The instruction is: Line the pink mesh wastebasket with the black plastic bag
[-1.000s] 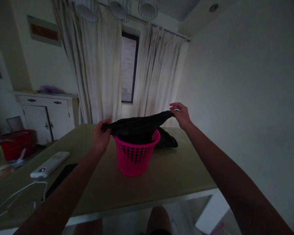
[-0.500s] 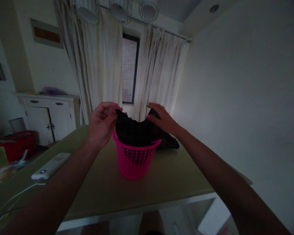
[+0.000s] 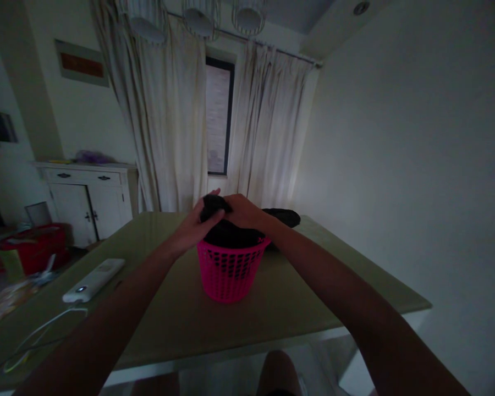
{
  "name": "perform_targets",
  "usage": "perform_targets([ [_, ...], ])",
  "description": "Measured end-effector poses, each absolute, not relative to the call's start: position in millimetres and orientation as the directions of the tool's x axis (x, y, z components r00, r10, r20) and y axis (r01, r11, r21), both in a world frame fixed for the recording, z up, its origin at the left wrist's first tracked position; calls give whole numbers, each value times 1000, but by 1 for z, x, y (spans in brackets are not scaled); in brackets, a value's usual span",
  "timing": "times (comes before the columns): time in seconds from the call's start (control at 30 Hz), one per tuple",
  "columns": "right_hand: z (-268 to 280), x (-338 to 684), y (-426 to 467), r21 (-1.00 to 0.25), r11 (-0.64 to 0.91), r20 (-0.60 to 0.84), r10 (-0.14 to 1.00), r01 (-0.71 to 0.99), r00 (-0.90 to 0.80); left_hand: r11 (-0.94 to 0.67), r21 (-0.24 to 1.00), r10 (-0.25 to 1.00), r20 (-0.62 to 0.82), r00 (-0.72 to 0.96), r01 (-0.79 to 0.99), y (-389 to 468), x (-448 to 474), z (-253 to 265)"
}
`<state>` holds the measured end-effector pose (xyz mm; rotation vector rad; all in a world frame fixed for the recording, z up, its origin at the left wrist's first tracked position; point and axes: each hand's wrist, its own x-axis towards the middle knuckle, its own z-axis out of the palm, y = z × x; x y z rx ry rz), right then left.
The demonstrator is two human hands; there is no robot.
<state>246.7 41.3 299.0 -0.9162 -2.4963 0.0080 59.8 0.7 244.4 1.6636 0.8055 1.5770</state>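
Note:
A bright pink perforated plastic basket (image 3: 230, 278) stands upright on the table, with a black plastic bag (image 3: 236, 236) filling its mouth. Part of the bag spills over the far right side of the rim. My left hand (image 3: 193, 226) is closed on a bunched piece of the bag above the left of the basket, thumb towards me. Right beside it, my right hand (image 3: 247, 212) lies over the bag with its back up, and its fingers curl down into the black plastic. Those right fingertips are mostly hidden.
The basket rests on a greenish tabletop (image 3: 169, 316). To the left lie a long white device (image 3: 94, 280) and a white cable (image 3: 45, 330). A white cabinet (image 3: 88, 203) and a red container (image 3: 37, 242) stand beyond the table. A wall rises at the right.
My hands have come together over the basket's mouth, the right moving left and down. The bag's raised edge between them is now gathered into a bunch. The basket stays put.

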Motion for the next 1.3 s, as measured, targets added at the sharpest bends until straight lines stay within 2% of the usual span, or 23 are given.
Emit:
perform_targets([
  [0.1, 304, 258, 43, -83, 779, 334, 609, 621, -719, -442, 848, 895, 440, -76, -293, 9, 77, 246],
  [0.17, 308, 278, 49, -21, 704, 253, 691, 710, -677, -358, 787, 933, 327, -152, -502, 13, 82, 252],
  [0.23, 311, 305, 56, 0, 589, 218, 788, 808, -575, -269, 718, 962, 226, -151, -641, 16, 83, 259],
  [0.37, 317, 344, 62, -86, 476, 239, 863, 875, -446, -103, 626, 992, 119, -35, -773, 16, 79, 266],
  [0.5, 315, 352, 61, -177, 420, 281, 888, 890, -363, -78, 548, 985, 171, 21, -833, 14, 75, 264],
  [0.6, 313, 354, 62, -289, 406, 287, 901, 867, -327, -129, 641, 969, 245, 42, -757, 17, 62, 255],
  [0.73, 311, 357, 69, -432, 422, 306, 900, 797, -311, -243, 847, 932, 339, 129, -472, 16, 40, 240],
  [0.83, 308, 348, 75, -432, 469, 340, 876, 770, -343, -236, 925, 926, 307, 219, -297, 14, 39, 237],
  [0.9, 305, 337, 78, -363, 527, 362, 840, 768, -405, -241, 919, 940, 301, 159, -311, 15, 50, 243],
  [1.0, 300, 327, 78, -260, 609, 344, 783, 749, -518, -271, 836, 938, 341, 64, -477, 21, 71, 258],
  [1.07, 298, 330, 77, -215, 604, 300, 789, 767, -537, -270, 765, 936, 352, 29, -585, 28, 79, 266],
  [1.13, 298, 342, 76, -187, 547, 249, 830, 816, -499, -280, 735, 934, 356, 0, -617, 33, 81, 269],
  [1.2, 303, 357, 76, -183, 470, 218, 876, 864, -430, -344, 794, 922, 386, -21, -501, 37, 81, 268],
  [1.27, 311, 368, 76, -205, 411, 223, 903, 888, -367, -447, 873, 891, 454, -8, -197, 39, 82, 264],
  [1.3, 316, 371, 75, -237, 403, 238, 906, 884, -349, -494, 869, 869, 494, 27, -12, 40, 84, 262],
])
